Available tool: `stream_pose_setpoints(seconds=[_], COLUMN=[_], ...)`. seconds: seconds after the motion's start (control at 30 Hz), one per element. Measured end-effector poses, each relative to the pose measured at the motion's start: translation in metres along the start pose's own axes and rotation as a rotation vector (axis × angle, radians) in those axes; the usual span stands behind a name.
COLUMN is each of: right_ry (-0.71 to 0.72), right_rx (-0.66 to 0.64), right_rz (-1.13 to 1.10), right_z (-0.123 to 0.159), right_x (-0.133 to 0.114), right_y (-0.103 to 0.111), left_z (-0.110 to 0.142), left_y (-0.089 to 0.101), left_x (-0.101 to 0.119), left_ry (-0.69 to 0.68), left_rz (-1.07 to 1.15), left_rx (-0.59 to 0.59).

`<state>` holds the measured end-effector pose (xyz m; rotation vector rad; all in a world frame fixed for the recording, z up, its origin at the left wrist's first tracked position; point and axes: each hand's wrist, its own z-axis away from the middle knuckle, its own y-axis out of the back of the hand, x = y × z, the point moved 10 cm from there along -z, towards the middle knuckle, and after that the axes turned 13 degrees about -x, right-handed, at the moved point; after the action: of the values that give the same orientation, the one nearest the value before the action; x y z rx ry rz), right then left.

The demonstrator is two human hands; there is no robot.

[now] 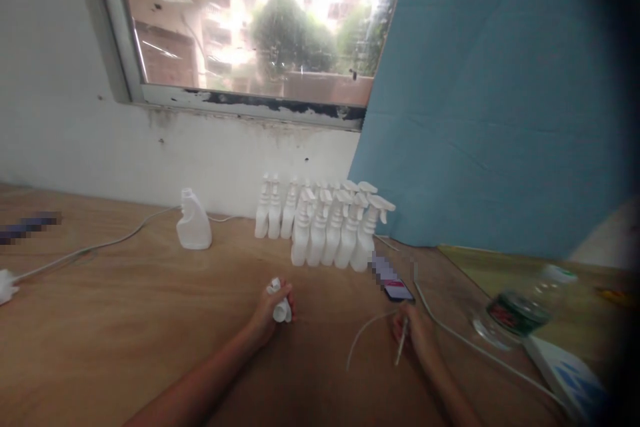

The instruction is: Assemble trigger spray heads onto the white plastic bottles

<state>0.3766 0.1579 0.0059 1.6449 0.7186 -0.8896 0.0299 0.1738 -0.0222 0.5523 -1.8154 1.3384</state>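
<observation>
My left hand [270, 315] rests on the wooden table [125, 320], closed around a white spray trigger head [280, 303]. My right hand [415, 335] lies on the table to the right, pinching a thin white dip tube [401, 345] that curves away to the left. Behind both hands stand several assembled white spray bottles [330, 227] in rows. A single white bottle without a trigger [193, 221] stands apart to their left.
A phone [397, 289] lies just beyond my right hand, with a white cable [465, 340] running past it. A clear plastic bottle [520, 310] lies at the right near a white and blue box [570, 373]. A blue sheet [500, 100] hangs behind. Another cable [100, 243] crosses the left side.
</observation>
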Motion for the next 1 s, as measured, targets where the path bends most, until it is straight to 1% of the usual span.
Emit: stream_pose_setpoints(seconds=[0.07,0.1,0.13,0.17,0.23,0.3,0.37,0.47,0.57,0.67,0.77,0.87,1.0], right_ry=[-0.022,-0.042,-0.062,-0.078,-0.076,-0.008,0.063,0.11,0.135,0.164,0.192,0.159,0.119], right_rx=[-0.142,-0.175,-0.175,-0.178,-0.189,-0.209,-0.245,-0.327,-0.359,-0.408,-0.508,-0.565,-0.568], right_rz=[-0.207,-0.274,-0.29,-0.257,-0.084,0.131,0.286,0.433,0.525,0.537,0.486,0.432,0.365], right_z=[0.001,0.001,0.002,0.002,0.0,-0.003,-0.004,-0.001,0.004,0.012,0.024,0.033,0.035], right_x=[0.001,0.001,0.0,-0.002,-0.008,-0.017,-0.024,-0.027,-0.028,-0.026,-0.022,-0.015,-0.009], right_y=[-0.019,-0.024,-0.026,-0.027,-0.028,-0.031,-0.041,-0.058,-0.065,-0.064,-0.059,-0.044,-0.018], left_z=[-0.001,-0.001,-0.001,-0.002,-0.003,-0.003,-0.004,-0.004,-0.003,-0.001,0.001,0.001,0.0], left_y=[0.0,0.0,0.0,0.001,0.003,0.005,0.007,0.01,0.013,0.014,0.013,0.012,0.011], left_x=[0.0,-0.001,-0.002,-0.003,-0.005,-0.006,-0.007,-0.008,-0.008,-0.007,-0.004,-0.001,-0.001], left_ry=[-0.002,-0.003,-0.005,-0.007,-0.009,-0.009,-0.01,-0.018,-0.023,-0.015,-0.017,-0.039,-0.04], left_rz=[0.011,0.014,0.017,0.018,0.019,0.017,0.017,0.025,0.038,0.054,0.081,0.1,0.08], left_rx=[-0.005,-0.005,-0.003,-0.001,0.006,0.013,0.021,0.045,0.073,0.089,0.094,0.109,0.113])
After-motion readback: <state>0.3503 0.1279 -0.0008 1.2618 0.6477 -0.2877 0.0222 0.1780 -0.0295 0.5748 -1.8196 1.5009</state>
